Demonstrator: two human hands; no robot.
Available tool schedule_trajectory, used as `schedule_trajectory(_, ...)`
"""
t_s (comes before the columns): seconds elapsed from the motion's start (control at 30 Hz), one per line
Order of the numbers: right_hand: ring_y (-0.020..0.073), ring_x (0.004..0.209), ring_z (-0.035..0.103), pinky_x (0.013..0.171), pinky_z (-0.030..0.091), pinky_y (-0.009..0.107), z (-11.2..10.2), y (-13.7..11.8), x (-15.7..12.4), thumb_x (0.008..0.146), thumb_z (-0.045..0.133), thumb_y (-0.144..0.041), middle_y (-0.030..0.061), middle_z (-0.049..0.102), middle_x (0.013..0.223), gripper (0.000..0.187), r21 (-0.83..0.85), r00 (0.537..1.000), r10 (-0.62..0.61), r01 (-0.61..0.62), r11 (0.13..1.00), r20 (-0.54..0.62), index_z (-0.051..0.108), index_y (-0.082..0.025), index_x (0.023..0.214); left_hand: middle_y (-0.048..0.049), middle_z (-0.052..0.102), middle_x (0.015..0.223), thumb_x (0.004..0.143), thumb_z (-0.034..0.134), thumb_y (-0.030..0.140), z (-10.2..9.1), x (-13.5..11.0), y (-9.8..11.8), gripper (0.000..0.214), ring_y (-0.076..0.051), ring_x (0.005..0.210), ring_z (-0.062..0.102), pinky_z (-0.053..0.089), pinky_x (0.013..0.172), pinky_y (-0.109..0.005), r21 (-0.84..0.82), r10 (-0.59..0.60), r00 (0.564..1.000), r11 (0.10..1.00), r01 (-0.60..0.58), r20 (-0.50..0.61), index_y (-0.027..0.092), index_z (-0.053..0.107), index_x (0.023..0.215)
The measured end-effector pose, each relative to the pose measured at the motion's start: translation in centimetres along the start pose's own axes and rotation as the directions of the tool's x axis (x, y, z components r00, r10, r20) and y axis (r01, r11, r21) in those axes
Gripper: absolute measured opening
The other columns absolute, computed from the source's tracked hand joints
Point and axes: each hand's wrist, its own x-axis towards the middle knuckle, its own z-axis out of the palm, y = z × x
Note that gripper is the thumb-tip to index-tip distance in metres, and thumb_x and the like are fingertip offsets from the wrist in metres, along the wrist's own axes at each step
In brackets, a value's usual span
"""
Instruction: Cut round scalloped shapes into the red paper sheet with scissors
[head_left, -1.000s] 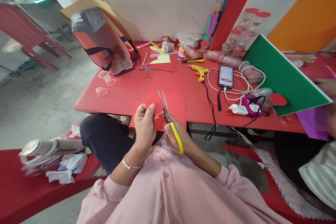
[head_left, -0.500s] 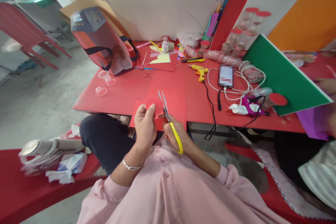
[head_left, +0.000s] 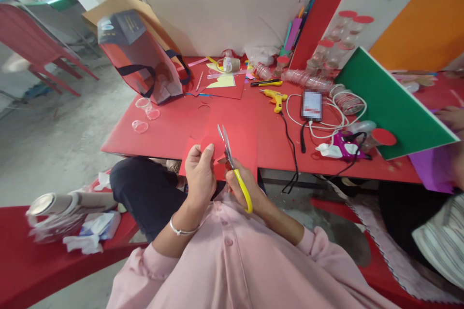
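Note:
My left hand [head_left: 201, 170] pinches a small piece of red paper [head_left: 213, 146], thumb on top, near the front edge of the red table. In my right hand [head_left: 246, 181] is a pair of scissors [head_left: 227, 147] with yellow handles, its fingers closed round them. The blades stand slightly apart and point away from me, just right of the paper piece. Below both hands lies a larger red sheet [head_left: 241, 142] that reaches over the table edge. The paper's lower part is partly hidden by my fingers.
A yellow glue gun [head_left: 276, 100], a cutter knife [head_left: 266, 82] and a phone [head_left: 312, 105] with a white cable lie ahead to the right. A paper bag [head_left: 145, 58] stands at left. A green board [head_left: 391, 106] leans at right, near another person's hand [head_left: 453, 118].
Both hands stay almost in place. The scissor blades have opened a touch wider and shifted very slightly.

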Motion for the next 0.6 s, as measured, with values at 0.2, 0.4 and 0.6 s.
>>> schedule_trajectory(0.2,0.018,0.057,0.053,0.057,0.041,0.03,-0.2,-0.5,-0.1,0.11,0.05,-0.083,-0.0054,0.052,0.065,0.071,0.0,1.0,0.027,-0.027,1.0,-0.011,0.069,-0.019,0.135,0.0023,0.077,0.082,0.076,0.103,0.038,0.0,0.1,0.0,0.042,-0.011,0.073,0.072,0.06,0.076,-0.023,-0.014,-0.005,1.0,1.0,0.005,0.006,0.023,0.065,0.08)
schedule_trajectory(0.4,0.017,0.055,0.051,0.053,0.04,0.029,-0.1,0.4,0.1,0.107,0.058,-0.083,-0.0056,0.051,0.065,0.068,0.091,0.996,0.067,-0.062,0.994,-0.054,0.072,-0.022,0.135,0.0018,0.077,0.082,0.075,0.104,0.04,-0.1,0.3,0.0,0.042,-0.012,0.076,0.072,0.06,0.078,-0.024,0.003,0.011,1.0,1.0,-0.011,0.005,0.022,0.066,0.079)
schedule_trajectory(0.6,0.0156,0.064,0.058,0.063,0.051,0.029,-1.9,-0.9,2.5,0.092,0.088,-0.064,-0.0037,0.066,0.08,0.058,0.205,0.958,0.042,0.019,0.979,-0.285,0.068,-0.025,0.13,0.0029,0.071,0.075,0.072,0.107,0.044,-0.8,0.5,-0.2,0.046,-0.01,0.069,0.067,0.058,0.07,-0.022,0.086,-0.048,0.995,0.995,0.04,0.085,0.021,0.068,0.076)
